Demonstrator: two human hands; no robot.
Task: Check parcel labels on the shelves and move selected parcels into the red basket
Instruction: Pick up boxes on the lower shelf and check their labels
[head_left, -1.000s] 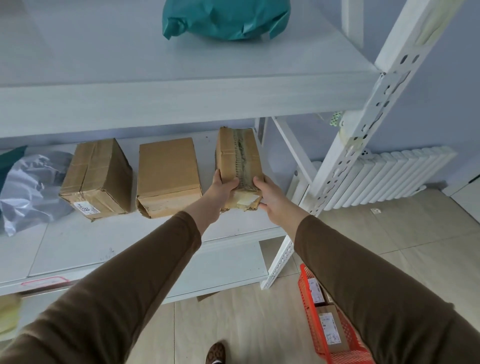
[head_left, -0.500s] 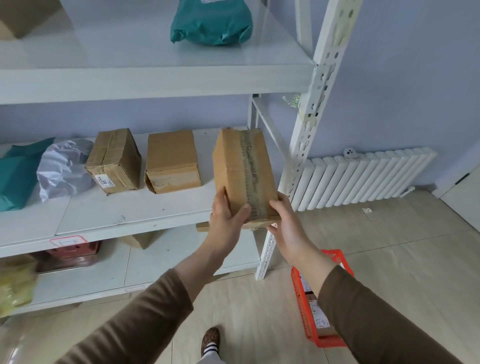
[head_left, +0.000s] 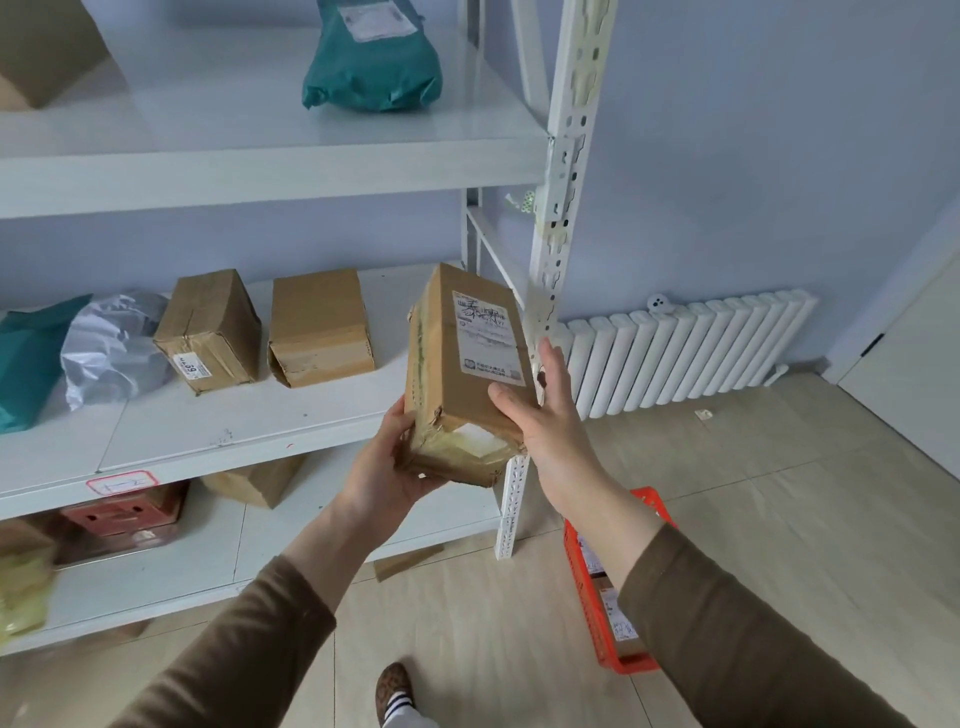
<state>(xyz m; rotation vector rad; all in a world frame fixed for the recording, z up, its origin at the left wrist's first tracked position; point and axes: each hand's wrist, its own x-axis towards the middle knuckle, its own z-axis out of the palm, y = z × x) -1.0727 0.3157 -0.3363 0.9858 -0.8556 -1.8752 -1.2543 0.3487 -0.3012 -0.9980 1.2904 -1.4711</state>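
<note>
A cardboard parcel (head_left: 460, 374) is held in the air in front of the shelves (head_left: 270, 161), clear of every shelf board and tilted with its top leaning away. A white label (head_left: 487, 332) is seen on its upturned face; the print is too small to be read. The taped lower end is crumpled.

The parcel's lower left corner is cupped by the left hand (head_left: 387, 467), with the fingers curled round the underside and the thumb laid on the side. The right edge is supported by the right hand (head_left: 545, 415): the thumb is pressed on the labelled face and the fingers are extended behind the box, so the parcel is pinched between them.

The red basket (head_left: 587, 582) is found on the floor below the right forearm, beside the shelf post (head_left: 558, 218), with labelled parcels inside it.

On the middle shelf two further boxes (head_left: 210, 325) are noted, with a grey bag (head_left: 111, 348) to their left. A teal bag (head_left: 371, 57) is noted on the upper shelf. A radiator (head_left: 685, 348) is mounted on the wall to the right.
</note>
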